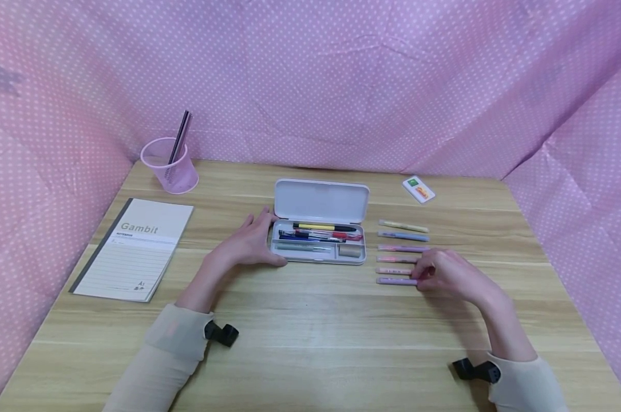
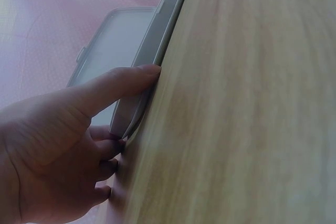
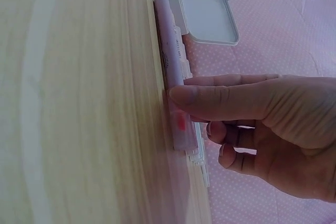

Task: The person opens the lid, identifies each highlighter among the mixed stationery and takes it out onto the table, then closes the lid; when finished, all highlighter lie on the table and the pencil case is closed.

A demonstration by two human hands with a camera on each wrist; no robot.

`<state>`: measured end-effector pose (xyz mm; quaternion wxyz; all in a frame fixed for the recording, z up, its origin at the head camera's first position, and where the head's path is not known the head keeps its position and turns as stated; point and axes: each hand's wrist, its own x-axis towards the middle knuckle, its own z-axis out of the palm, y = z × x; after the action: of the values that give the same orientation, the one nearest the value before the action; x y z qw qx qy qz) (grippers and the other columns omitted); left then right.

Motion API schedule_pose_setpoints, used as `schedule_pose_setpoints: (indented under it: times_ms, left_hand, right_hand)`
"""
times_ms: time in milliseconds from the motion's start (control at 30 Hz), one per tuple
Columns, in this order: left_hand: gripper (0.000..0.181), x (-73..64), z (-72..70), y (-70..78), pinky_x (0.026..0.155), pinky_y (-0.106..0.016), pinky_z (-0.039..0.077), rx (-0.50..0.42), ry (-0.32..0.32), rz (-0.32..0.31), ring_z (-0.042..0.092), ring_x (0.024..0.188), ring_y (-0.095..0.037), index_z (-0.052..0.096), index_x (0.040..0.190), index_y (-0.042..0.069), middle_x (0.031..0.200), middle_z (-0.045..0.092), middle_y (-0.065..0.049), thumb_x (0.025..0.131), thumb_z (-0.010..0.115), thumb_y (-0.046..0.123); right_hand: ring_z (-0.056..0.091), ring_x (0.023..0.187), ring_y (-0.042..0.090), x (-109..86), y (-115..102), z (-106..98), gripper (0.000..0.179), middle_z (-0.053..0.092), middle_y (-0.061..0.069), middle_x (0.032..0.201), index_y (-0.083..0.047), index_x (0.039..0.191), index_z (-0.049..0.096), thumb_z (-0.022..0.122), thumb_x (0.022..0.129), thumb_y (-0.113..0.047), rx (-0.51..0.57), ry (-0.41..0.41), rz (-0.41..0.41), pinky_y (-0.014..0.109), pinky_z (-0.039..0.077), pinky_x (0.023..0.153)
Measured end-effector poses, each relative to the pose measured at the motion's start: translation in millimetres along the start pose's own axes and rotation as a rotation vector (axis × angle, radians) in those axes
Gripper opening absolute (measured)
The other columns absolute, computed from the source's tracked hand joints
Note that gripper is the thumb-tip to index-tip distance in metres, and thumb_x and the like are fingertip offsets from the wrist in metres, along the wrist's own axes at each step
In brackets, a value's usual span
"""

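An open white pencil case [image 1: 321, 201] holds several pens, a yellow-and-black pen [image 1: 317, 227] among them, and a small brownish block [image 1: 349, 251] in its front right compartment. My left hand [image 1: 245, 240] holds the case's left end, with the thumb [image 2: 139, 77] on the front wall and the fingers round the corner. To the right of the case lie several pastel highlighters in a column. My right hand [image 1: 451, 274] pinches the right end of the nearest one, a purple highlighter [image 3: 169, 45], between thumb and fingers. It lies at table level, beside the others.
A notebook [image 1: 135, 246] lies at the left. Behind it stands a pink mesh pen cup [image 1: 178, 177] with dark pencils [image 1: 180, 137] in it. A small white card-like item [image 1: 419, 189] with coloured pictures lies at the back right. Pink dotted cloth [image 1: 310, 86] surrounds the table's back and sides.
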<state>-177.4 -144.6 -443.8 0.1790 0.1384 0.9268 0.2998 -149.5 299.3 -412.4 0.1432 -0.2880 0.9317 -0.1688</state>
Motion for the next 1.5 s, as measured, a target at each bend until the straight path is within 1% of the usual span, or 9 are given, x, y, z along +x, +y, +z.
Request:
schedule_pose_setpoints:
  times_ms: [300, 733, 833, 933, 1067, 1133, 1267, 1400, 1500]
  left_hand:
    - [0.101, -0.1, -0.2, 1.2, 0.135, -0.052, 0.001, 0.023, -0.001, -0.005, 0.007, 0.163, -0.037, 0.037, 0.147, 0.004, 0.171, 0.016, -0.023, 0.071, 0.089, 0.045]
    - [0.101, -1.5, -0.8, 0.8, 0.135, -0.052, 0.0, 0.02, 0.002, -0.008, 0.008, 0.162, -0.038, 0.036, 0.147, 0.004, 0.171, 0.015, -0.024, 0.071, 0.089, 0.045]
    - [0.102, -1.9, -0.8, 0.5, 0.135, -0.053, 0.001, 0.015, -0.001, -0.01, 0.007, 0.162, -0.039, 0.036, 0.148, 0.005, 0.172, 0.013, -0.024, 0.071, 0.089, 0.045]
    - [0.103, -1.6, -0.6, 0.0, 0.134, -0.054, 0.001, 0.014, -0.002, -0.012, 0.007, 0.162, -0.04, 0.035, 0.149, 0.005, 0.172, 0.011, -0.024, 0.071, 0.089, 0.045]
    - [0.104, -0.3, 0.3, -0.3, 0.134, -0.056, 0.001, 0.018, -0.008, -0.013, 0.008, 0.161, -0.042, 0.034, 0.15, 0.005, 0.172, 0.01, -0.024, 0.071, 0.089, 0.046]
    - [0.104, 0.3, 0.4, 0.2, 0.134, -0.055, 0.001, 0.016, -0.011, -0.013, 0.008, 0.161, -0.041, 0.034, 0.15, 0.005, 0.172, 0.009, -0.024, 0.071, 0.089, 0.046]
    - [0.104, 1.5, 0.4, 0.2, 0.134, -0.054, 0.001, 0.015, -0.007, -0.008, 0.008, 0.162, -0.04, 0.035, 0.15, 0.005, 0.172, 0.011, -0.024, 0.071, 0.089, 0.045]
    - [0.103, 1.3, 0.6, -0.8, 0.135, -0.054, 0.001, 0.014, 0.001, -0.009, 0.012, 0.161, -0.041, 0.035, 0.149, 0.005, 0.172, 0.012, -0.023, 0.07, 0.089, 0.045]
    - [0.104, 0.1, 1.6, -2.3, 0.134, -0.056, 0.003, 0.007, -0.003, -0.022, 0.011, 0.16, -0.045, 0.035, 0.15, 0.006, 0.172, 0.01, -0.023, 0.071, 0.089, 0.046]
  right_hand:
    - [0.063, 0.082, 0.004, -1.4, -2, -2, 0.02, 0.073, -0.012, 0.089, -0.025, 0.088, 0.079, 0.087, 0.078, -0.01, 0.018, 0.02, 0.06, 0.022, 0.053, 0.071]
    - [0.061, 0.073, -0.002, -1.2, -4, -3, 0.013, 0.071, -0.013, 0.08, -0.024, 0.087, 0.077, 0.086, 0.082, -0.016, 0.057, 0.105, 0.084, 0.018, 0.053, 0.065]
    - [0.06, 0.074, -0.001, 0.0, -5, -2, 0.01, 0.071, -0.012, 0.082, -0.024, 0.088, 0.077, 0.085, 0.084, -0.019, 0.04, 0.143, 0.091, 0.02, 0.053, 0.066]
    - [0.063, 0.077, 0.002, 3.3, -6, 2, 0.008, 0.073, -0.009, 0.085, -0.022, 0.092, 0.078, 0.082, 0.087, -0.018, 0.017, 0.216, 0.071, 0.024, 0.057, 0.069]
    - [0.068, 0.084, 0.01, 11.6, -10, 9, 0.013, 0.075, -0.003, 0.092, -0.016, 0.103, 0.078, 0.079, 0.09, -0.014, -0.008, 0.315, 0.01, 0.036, 0.061, 0.075]
    - [0.071, 0.091, 0.017, 17.7, -14, 11, 0.018, 0.076, 0.001, 0.099, -0.014, 0.109, 0.077, 0.077, 0.091, -0.013, -0.006, 0.337, -0.017, 0.042, 0.061, 0.08]
    - [0.073, 0.101, 0.024, 34.8, -30, 14, 0.029, 0.074, 0.007, 0.116, -0.011, 0.122, 0.073, 0.074, 0.093, -0.013, 0.057, 0.323, -0.038, 0.048, 0.062, 0.089]
    - [0.075, 0.102, 0.024, 57.7, -53, 18, 0.038, 0.072, 0.01, 0.122, -0.011, 0.132, 0.068, 0.074, 0.094, -0.017, 0.122, 0.303, -0.063, 0.045, 0.065, 0.086]
    - [0.072, 0.108, 0.026, 75.3, -72, 23, 0.044, 0.071, 0.011, 0.124, -0.013, 0.136, 0.066, 0.075, 0.094, -0.021, 0.117, 0.301, -0.106, 0.046, 0.063, 0.089]
